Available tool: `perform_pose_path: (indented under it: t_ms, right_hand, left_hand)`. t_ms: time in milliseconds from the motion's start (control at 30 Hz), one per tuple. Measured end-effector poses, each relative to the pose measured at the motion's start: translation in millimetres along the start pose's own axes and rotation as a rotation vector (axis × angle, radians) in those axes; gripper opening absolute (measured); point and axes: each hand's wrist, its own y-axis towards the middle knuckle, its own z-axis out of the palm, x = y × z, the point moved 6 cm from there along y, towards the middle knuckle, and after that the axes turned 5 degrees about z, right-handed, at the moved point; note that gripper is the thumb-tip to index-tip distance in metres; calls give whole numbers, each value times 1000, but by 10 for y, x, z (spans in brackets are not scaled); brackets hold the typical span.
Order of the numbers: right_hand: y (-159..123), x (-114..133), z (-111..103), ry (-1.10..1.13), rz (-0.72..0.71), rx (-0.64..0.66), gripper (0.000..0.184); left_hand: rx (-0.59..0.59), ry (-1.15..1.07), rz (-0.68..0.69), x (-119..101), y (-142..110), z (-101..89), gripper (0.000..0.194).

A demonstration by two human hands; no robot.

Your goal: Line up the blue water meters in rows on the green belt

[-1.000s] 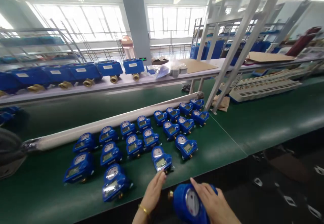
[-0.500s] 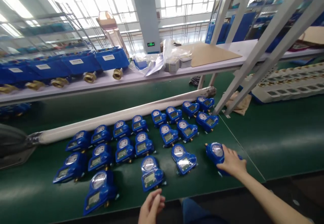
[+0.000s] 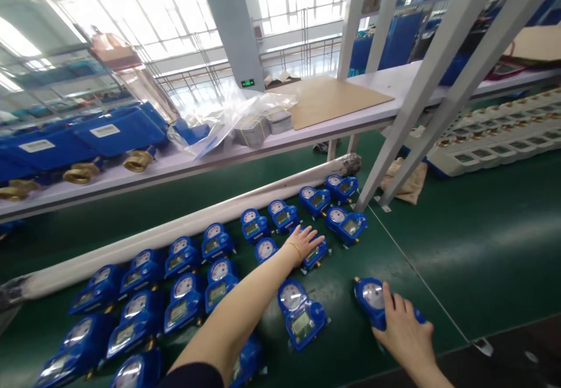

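My left hand (image 3: 304, 242) is stretched far forward with fingers spread, over a blue water meter (image 3: 316, 255) in the second row; its palm covers part of that meter, and whether it grips cannot be made out. My right hand (image 3: 403, 324) lies over another blue water meter (image 3: 372, 297) at the right front, thumb and fingers round its lower end, hiding its display. That meter's round dial and brass end still show. Between my arms lies a blue water meter (image 3: 302, 315) with dial and display facing up. My left forearm hides parts of several meters beneath it.
More meters stand in rows on the green bench (image 3: 421, 230). Behind them lies a long white wrapped roll (image 3: 184, 218). A shelf (image 3: 302, 137) above carries blue units, plastic bags and cardboard (image 3: 337, 101). Slanted metal posts (image 3: 421, 96) rise at the right, near a cloth (image 3: 405, 180).
My left hand has gone from the front edge forward and right, to a second-row meter. My right hand stays on its meter. The view has shifted right and closer.
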Motion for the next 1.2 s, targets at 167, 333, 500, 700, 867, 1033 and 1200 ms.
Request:
perform_pose_path:
  t_ms: [167,333,500,700,867,1033,1200]
  right_hand:
    - [-69,-227,308,189,-100,9,101]
    - [-92,-300,312,325,-120,-4,89]
    - [-138,-308,172,244,-46,-51,95]
    - [-189,-372,185,288,-78,-52,84]
    - [38,-94,85,276,-143,-9,77]
    - [463,745,-208,295,-248,85,81]
    - [829,1420,-414,287,-272,102,85]
  left_hand:
    - [99,53,204,75,340,52,115]
    - [174,70,154,13,499,20,122]
    - [146,93,179,-178,546,15,132]
    - [-126,-15,151,-452,301,-219,127]
    - [-315,-118,135,-811,-592,-569,114]
    - [-521,-330,-67,-1065,-1908,-558,112]
    - [-810,-491,-604,-1243,-3148,34,96]
